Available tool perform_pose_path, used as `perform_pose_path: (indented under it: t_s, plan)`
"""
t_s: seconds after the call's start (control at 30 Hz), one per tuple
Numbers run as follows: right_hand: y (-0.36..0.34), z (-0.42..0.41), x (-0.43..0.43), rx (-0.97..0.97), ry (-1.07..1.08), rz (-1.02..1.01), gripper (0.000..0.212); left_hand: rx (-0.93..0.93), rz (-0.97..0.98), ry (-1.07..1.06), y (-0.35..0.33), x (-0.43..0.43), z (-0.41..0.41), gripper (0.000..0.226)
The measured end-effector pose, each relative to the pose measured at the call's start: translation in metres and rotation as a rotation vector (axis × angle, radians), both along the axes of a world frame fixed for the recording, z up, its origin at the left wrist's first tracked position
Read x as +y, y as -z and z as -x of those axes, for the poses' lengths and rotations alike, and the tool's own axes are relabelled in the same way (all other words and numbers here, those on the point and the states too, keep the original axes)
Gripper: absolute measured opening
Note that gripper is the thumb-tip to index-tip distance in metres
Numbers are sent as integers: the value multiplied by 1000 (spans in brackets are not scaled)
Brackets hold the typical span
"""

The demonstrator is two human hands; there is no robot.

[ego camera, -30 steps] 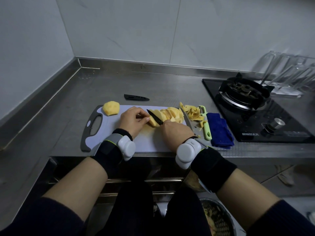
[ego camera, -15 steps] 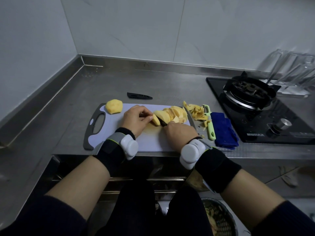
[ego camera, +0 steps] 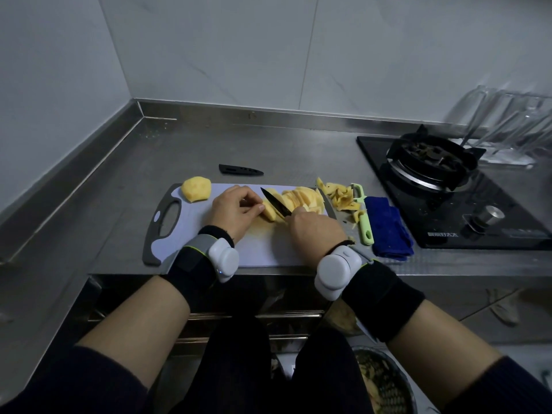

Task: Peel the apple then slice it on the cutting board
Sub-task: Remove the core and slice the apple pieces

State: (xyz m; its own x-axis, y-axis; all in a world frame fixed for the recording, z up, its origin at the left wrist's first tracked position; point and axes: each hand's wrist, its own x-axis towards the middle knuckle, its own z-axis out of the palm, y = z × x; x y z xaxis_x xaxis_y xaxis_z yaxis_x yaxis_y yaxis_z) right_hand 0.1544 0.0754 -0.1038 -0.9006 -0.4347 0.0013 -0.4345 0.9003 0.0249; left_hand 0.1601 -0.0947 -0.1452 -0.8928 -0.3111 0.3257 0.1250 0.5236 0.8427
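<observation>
1. The apple piece is held on the board by the left hand, fingers curled over it — the uncut part lies just right of that hand.
2. The knife is gripped by the right hand, fingers closed round the handle; the blade is laid across the piece, tip pointing away and left.
3. Cut slices are fanned right of the blade; a peeled half is left at the board's far-left corner.
4. White writing is printed near the hob's front edge — too small to be read.
</observation>
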Motion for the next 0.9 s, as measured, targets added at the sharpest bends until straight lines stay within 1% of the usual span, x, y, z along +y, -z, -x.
perform_pose_path:
  t_s: [0.13,0.2,0.33,0.43,0.6,0.77,0.9]
  plan:
    - [-1,-3,-1,-11,-11,-16,35,-4,-9,5,2,0,1,5]
    - [-1,-3,-1,-13,-10,-24,33,-9,-14,6,2,0,1,6]
    - [-3,-3,-5,-48,2,-41,23,-15,-18,3,1,0,1,5]
    - [-6,-2,-8,-80,11,-48,24,-19,-12,-3,0,0,1,5]
    - [-4,-5,-2,-31,-22,-78,22,-19,-35,-4,0,1,1,5]
    - [-1,-1,-13,-96,16,-67,26,-17,-39,-2,-1,1,0,4]
    - [2,-1,-7,-75,4,-93,26,-12,-31,-3,0,0,1,5]
